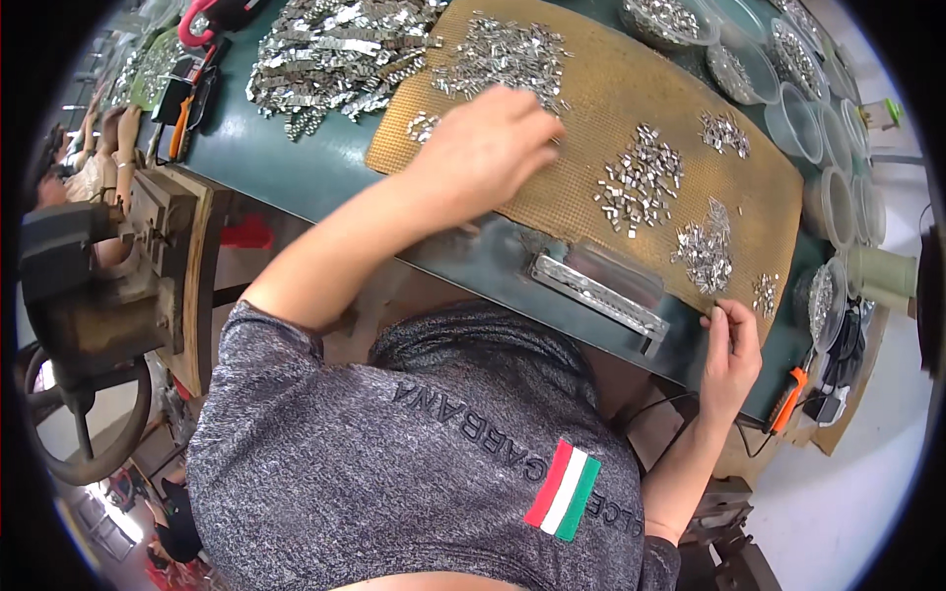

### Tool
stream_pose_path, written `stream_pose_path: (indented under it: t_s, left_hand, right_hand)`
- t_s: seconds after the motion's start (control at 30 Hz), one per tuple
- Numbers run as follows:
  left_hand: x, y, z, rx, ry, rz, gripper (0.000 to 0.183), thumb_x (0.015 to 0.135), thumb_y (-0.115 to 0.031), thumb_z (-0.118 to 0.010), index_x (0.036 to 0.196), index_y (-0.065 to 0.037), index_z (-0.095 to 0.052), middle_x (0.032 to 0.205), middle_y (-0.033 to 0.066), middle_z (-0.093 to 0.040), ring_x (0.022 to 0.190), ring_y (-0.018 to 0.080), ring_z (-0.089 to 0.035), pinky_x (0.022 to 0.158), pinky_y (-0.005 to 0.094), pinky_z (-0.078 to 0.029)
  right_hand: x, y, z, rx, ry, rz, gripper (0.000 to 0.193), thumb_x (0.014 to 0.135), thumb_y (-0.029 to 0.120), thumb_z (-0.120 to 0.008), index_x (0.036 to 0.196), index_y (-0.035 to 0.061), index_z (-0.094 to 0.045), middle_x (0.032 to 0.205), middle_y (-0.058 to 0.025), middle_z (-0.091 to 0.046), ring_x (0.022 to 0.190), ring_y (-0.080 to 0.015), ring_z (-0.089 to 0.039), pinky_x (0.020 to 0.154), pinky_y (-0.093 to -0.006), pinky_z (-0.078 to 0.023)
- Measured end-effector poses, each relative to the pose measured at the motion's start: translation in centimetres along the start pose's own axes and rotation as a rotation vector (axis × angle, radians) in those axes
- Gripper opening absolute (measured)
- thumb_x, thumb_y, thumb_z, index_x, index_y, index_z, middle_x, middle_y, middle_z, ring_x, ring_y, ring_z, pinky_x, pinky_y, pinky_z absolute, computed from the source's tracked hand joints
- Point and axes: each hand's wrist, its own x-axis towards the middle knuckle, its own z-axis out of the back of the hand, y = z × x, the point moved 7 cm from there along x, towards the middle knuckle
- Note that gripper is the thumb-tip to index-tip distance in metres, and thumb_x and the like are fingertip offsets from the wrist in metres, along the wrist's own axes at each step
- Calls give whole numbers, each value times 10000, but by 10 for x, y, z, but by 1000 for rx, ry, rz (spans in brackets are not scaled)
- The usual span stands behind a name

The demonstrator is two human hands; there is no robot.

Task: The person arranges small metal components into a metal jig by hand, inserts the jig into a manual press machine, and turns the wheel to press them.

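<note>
My left hand (493, 148) hovers over the tan textured mat (631, 94), beside a large pile of small shiny metal pieces (507, 59). Its fingers curl down and close together, and whatever lies between the tips is hidden. At the mat's near right edge my right hand (732, 350) pinches thumb and forefinger together, just below another heap of metal pieces (704, 256); anything in the pinch is too small to name. Between the hands, a looser spread of metal pieces (641, 182) covers the mat. A long metal fixture (599, 297) sits along the near table edge.
Shiny metal strips (335, 59) are heaped at the far left of the green table (296, 163). Clear plastic tubs (793, 123) line the right side. An orange-handled tool (788, 402) lies near the right corner. A machine with a handwheel (89, 419) stands left.
</note>
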Motion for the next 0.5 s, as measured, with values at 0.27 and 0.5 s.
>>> stream_pose_path:
  t_s: [0.27,0.5]
  left_hand:
    - [16,9,-24,127,20,-75,117,884,-154,-677,942,-65,-627,933,116,-609,923,334,-607,794,428,-516]
    - [15,5,-25,39,-8,-21,115,874,-134,-665,935,-55,-607,936,156,-594,900,359,-594,784,458,-503]
  right_hand:
    - [-14,56,-31,-90,158,354,131,898,-35,-666,1019,14,-658,986,-138,-698,965,-324,-692,886,-395,-530]
    - [-24,65,-51,-188,168,476,172,861,-22,-702,1007,39,-636,1062,-102,-692,1104,-298,-672,1017,-470,-488]
